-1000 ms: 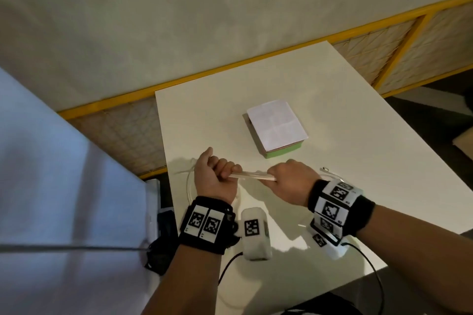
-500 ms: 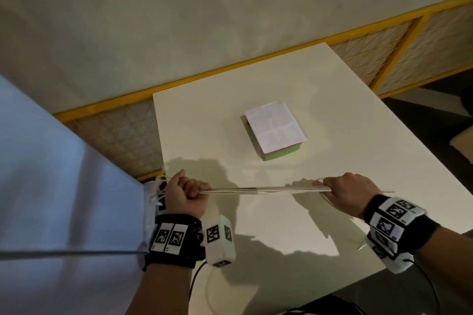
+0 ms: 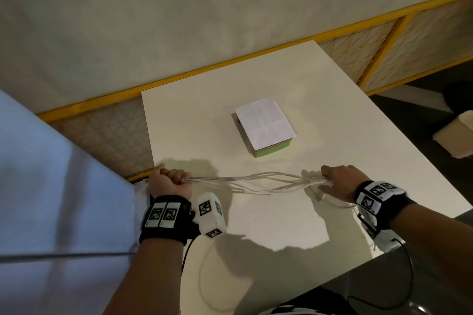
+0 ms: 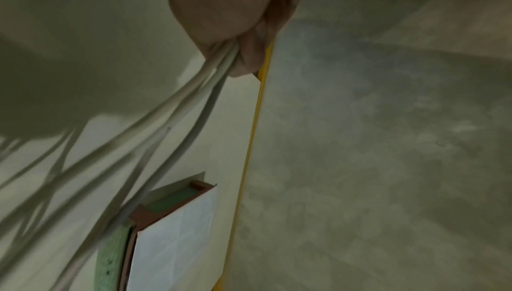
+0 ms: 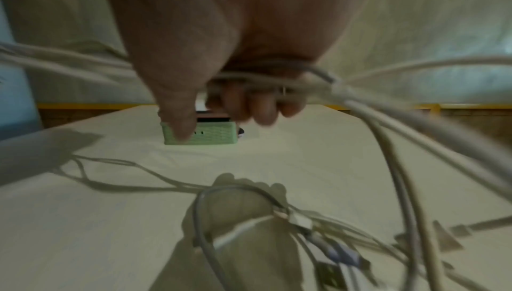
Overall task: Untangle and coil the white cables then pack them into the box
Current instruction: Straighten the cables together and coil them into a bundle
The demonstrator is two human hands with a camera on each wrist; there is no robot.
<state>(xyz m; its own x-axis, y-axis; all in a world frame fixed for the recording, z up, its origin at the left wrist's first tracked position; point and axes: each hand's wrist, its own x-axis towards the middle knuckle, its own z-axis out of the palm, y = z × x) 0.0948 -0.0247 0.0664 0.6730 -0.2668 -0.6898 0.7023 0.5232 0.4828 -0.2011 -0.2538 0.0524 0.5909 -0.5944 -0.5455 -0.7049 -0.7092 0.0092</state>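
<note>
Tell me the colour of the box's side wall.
Pale green box, with a fine woven-looking texture; right wrist view shows it best.

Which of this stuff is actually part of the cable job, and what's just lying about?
Part of the job:
- white cables, strung between both hands
- left hand, gripping one end
- right hand, holding the other end
- green box, paper on top

Lying about:
- cream block on the floor
- yellow-framed mesh panels

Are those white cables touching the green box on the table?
Apart. The head view shows bare table between the white cables, strung between the left hand and right hand, and the green box.
</note>
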